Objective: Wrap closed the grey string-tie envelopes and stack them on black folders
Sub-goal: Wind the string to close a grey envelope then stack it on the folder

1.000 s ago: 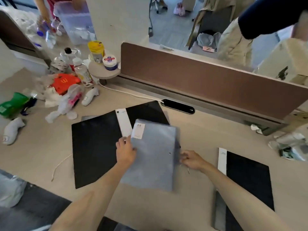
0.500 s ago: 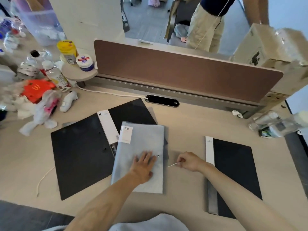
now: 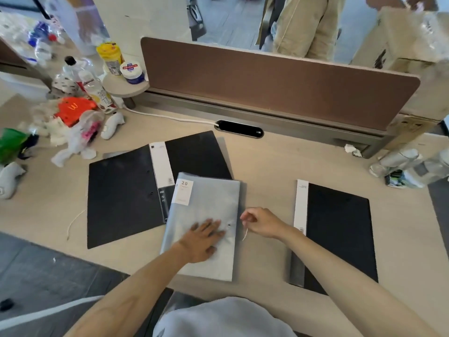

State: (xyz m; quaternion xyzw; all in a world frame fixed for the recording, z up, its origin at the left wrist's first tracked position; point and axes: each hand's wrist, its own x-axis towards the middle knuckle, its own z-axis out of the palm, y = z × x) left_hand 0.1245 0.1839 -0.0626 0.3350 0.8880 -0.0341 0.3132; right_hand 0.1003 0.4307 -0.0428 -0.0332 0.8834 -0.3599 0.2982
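A grey string-tie envelope with a white "20" label lies flat in the middle of the desk, overlapping the black folders on its left. My left hand presses flat on the envelope's lower half, fingertips close to its small round button. My right hand hovers just off the envelope's right edge, pinching the thin white string, whose loose end dangles down. A separate black folder with a white spine strip lies to the right.
A brown divider panel runs along the back of the desk. Bottles, jars, bags and crumpled wrappers crowd the left rear. A loose white cord lies left of the folders. Plastic-wrapped items sit far right. A person stands behind the divider.
My left hand slid from the envelope's top left corner down onto its lower half. My right hand drew the string out to the right, then lifted it closer to the button.
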